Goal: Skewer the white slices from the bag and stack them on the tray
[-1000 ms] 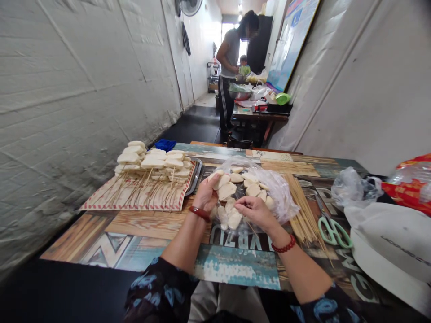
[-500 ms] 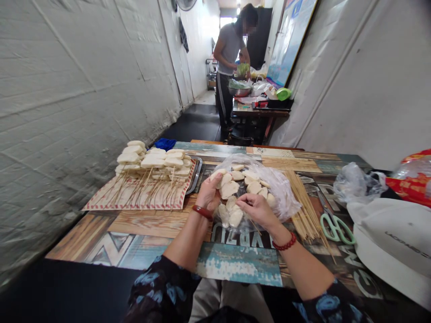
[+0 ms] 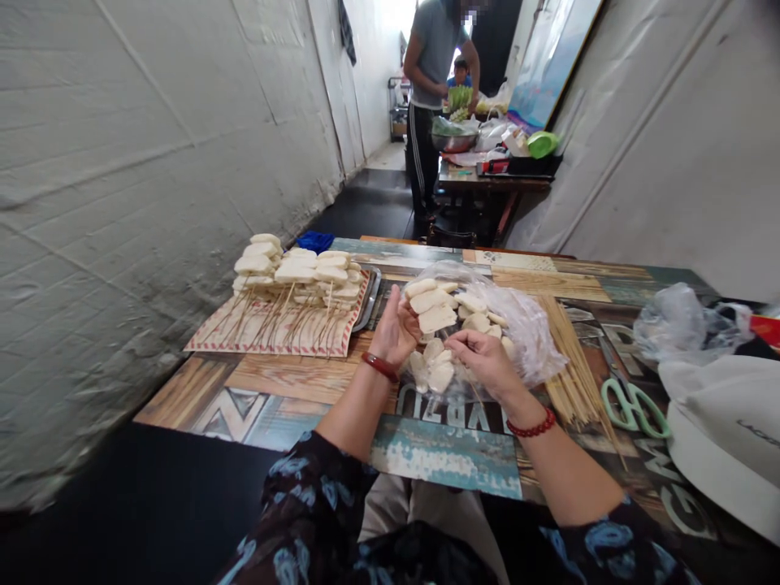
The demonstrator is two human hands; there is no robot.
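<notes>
Pale flat oval slices (image 3: 435, 317), like bread or rice cake, lie heaped on a clear plastic bag (image 3: 530, 329). At the heap's left edge is my left hand (image 3: 395, 331), palm turned toward the slices, thumb raised apart from the loosely curled fingers; no slice shows in its grip. My right hand (image 3: 484, 359) is closed in a pinch over the near side of the heap, on a thin bamboo skewer (image 3: 474, 385) whose shaft slants down below the fingers. Its tip by the slices is hard to make out. Skewered slices (image 3: 298, 268) are stacked on a tray (image 3: 369, 302) at the left.
Loose bamboo skewers (image 3: 576, 370) lie right of the bag, beside green-handled scissors (image 3: 634, 406). A white cap (image 3: 725, 422) and a crumpled plastic bag (image 3: 670, 321) are farther right. Beyond the table, a person (image 3: 435, 65) holds greens over another table (image 3: 493, 183).
My left hand has loosened, its thumb now lifted away from the slice it held. My right hand keeps its pinch near the heap. The view has tilted down and shifted left.
</notes>
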